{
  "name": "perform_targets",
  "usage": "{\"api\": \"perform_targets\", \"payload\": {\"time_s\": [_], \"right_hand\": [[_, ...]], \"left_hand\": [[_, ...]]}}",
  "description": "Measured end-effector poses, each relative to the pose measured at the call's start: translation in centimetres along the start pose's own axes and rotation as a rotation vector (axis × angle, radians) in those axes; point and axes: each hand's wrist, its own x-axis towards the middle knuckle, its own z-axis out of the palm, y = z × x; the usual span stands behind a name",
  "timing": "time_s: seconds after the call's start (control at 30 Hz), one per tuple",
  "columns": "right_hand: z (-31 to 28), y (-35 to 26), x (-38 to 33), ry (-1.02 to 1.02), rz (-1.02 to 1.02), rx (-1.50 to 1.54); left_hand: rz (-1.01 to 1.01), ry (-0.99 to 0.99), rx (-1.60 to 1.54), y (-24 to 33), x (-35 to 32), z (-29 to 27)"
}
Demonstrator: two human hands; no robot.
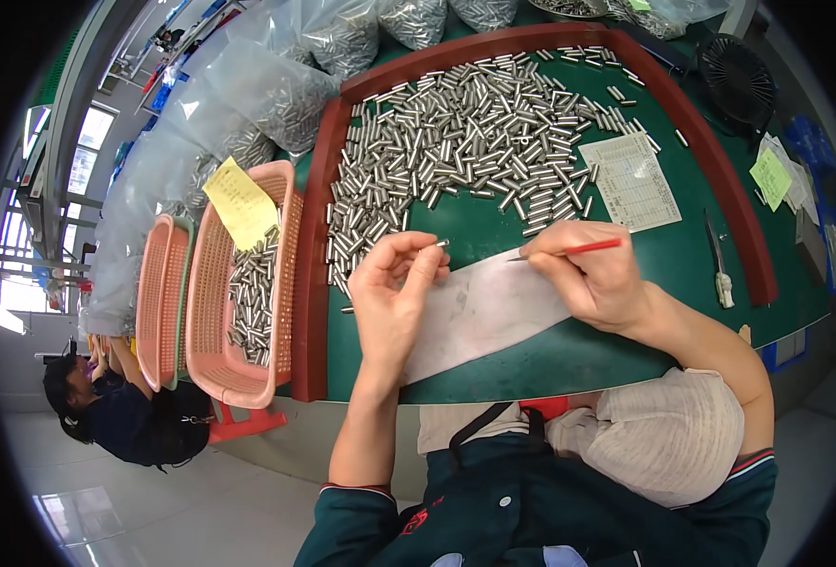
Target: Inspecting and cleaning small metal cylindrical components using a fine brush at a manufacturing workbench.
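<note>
My left hand (391, 298) is closed, pinching a small shiny metal pin (443, 243) between thumb and forefinger. My right hand (599, 279) grips a slim red pen-like tool (593, 247), held like a pencil, its thin dark tip pointing left, close above a whitish cloth (484, 307). That cloth lies on the green table top (531, 364) beneath both hands. Beyond them spreads a big heap of silvery metal pins (465, 132). Just past my right hand, a printed paper sheet (631, 181) rests beside the heap.
A dark red raised border (316, 255) frames the work area. To the left stand pink baskets (212, 312), one holding pins and a yellow note (241, 203). Clear bags of pins (281, 99) line the back. Tweezers (717, 255) and a black fan (737, 80) are at right; another person (120, 402) sits far left.
</note>
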Motion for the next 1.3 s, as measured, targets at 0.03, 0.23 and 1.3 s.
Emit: {"api": "perform_targets", "payload": {"time_s": [0.03, 0.23, 1.3], "right_hand": [[0.1, 0.2, 0.0, -0.055, 0.004, -0.035], [0.0, 0.4, 0.0, -0.160, 0.041, -0.076], [-0.1, 0.1, -1.1, -0.327, 0.210, -0.075]], "left_hand": [[0.080, -0.011, 0.165, 0.1, -0.3, -0.4], [0.717, 0.049, 0.729, 1.9, -2.3, -0.8], [-0.514, -0.153, -1.236, -9.4, -18.6, -7.9]]}}
